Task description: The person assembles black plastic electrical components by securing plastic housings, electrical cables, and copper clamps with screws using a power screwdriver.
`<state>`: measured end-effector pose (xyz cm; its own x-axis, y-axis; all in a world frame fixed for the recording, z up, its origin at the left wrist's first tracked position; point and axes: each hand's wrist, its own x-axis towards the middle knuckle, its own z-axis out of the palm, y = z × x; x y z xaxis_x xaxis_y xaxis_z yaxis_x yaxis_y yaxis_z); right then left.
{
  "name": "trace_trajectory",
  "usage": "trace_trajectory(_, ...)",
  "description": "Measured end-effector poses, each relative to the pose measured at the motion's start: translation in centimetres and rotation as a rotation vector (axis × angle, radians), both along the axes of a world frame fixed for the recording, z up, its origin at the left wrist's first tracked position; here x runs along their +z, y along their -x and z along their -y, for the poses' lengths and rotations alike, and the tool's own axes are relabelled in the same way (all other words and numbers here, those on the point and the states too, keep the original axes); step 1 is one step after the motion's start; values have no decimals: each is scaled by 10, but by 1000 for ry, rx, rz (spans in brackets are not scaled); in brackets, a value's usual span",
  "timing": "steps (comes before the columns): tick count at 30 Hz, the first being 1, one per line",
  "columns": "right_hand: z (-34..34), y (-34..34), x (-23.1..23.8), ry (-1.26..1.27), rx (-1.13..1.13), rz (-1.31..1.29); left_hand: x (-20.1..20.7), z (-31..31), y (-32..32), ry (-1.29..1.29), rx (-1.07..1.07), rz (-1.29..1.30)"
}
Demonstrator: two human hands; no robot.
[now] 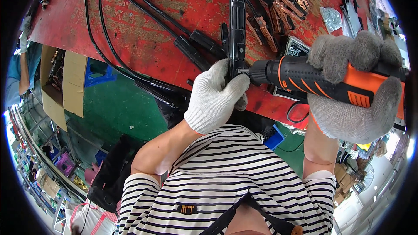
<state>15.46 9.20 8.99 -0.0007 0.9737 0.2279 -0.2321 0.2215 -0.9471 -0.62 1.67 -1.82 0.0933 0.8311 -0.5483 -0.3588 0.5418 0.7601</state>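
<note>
I see black tubular handle (237, 21) on red workbench (143, 30), near end pinched by left hand (215, 95), gloved. Right hand (346, 115), gloved too, wraps drill-driver (300, 75) right of handle, bit at handle's near end. Judged mid-fastening; seating hidden, can't tell. Left of handle: cabled black grips (191, 53), seemingly further along. Right, beyond: copper clamps (263, 28), loose, apparently unfitted.

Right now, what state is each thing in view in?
Left hand: gloved, closed on the bar
Right hand: gloved, wrapped around the drill
Drill: held sideways, bit at the bar; running or not, cannot tell
Bar: held near its lower end
Cables: loosely curved, partly over the bench
Copper parts: heaped
Box: open, parts inside
Bench: paint worn in patches
</note>
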Motion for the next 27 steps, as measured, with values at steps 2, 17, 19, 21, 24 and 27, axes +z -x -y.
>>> trace_trajectory(2,0,0,-1,-17,44,-6,2,-1,-1,12,26,8)
trace_trajectory(17,-1,-32,15,-248,339,-207,27,11,-23,57,136,161)
trace_trajectory(19,-7,-34,18,-358,398,-390,22,22,-30,125,83,148)
trace_trajectory(21,-8,-70,16,-302,137,-321,19,35,-35,165,-19,106)
trace_trajectory(24,-10,-100,5,-289,-36,-268,21,34,-32,-27,-480,-289)
trace_trajectory(27,-3,-118,-3,-213,-133,-264,32,15,-20,-691,-456,-871)
